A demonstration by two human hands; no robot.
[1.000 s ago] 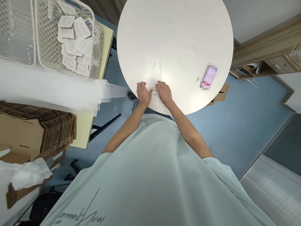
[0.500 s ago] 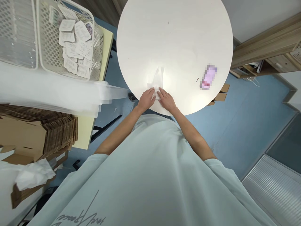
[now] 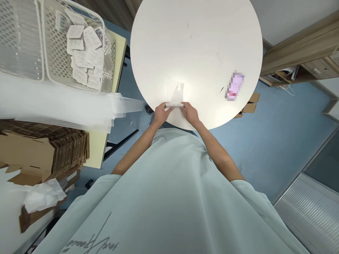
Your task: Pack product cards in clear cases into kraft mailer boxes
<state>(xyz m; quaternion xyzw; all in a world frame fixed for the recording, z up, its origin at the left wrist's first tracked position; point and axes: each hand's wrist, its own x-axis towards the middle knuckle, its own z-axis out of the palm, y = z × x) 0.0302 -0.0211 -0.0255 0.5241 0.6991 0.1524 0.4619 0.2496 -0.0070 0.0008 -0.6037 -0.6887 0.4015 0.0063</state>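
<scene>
At the near edge of the round white table, a thin whitish sheet lies with its near end folded or rolled into a narrow strip. My left hand grips the left end of that strip, thumb below and fingers above. The right end is pinched the same way by my right hand. Beyond the strip, the translucent far part of the sheet rests on the tabletop. Whether something is wrapped inside I cannot tell.
A pixelated pink item lies on the table's right side. To the left, a yellowish table bears a perforated basket of white packets, white translucent sheets and stacked cardboard. A wooden shelf stands right.
The sheet lay flat under both hands before. Its near end is now folded into a strip, and my hands have moved apart to its two ends.
</scene>
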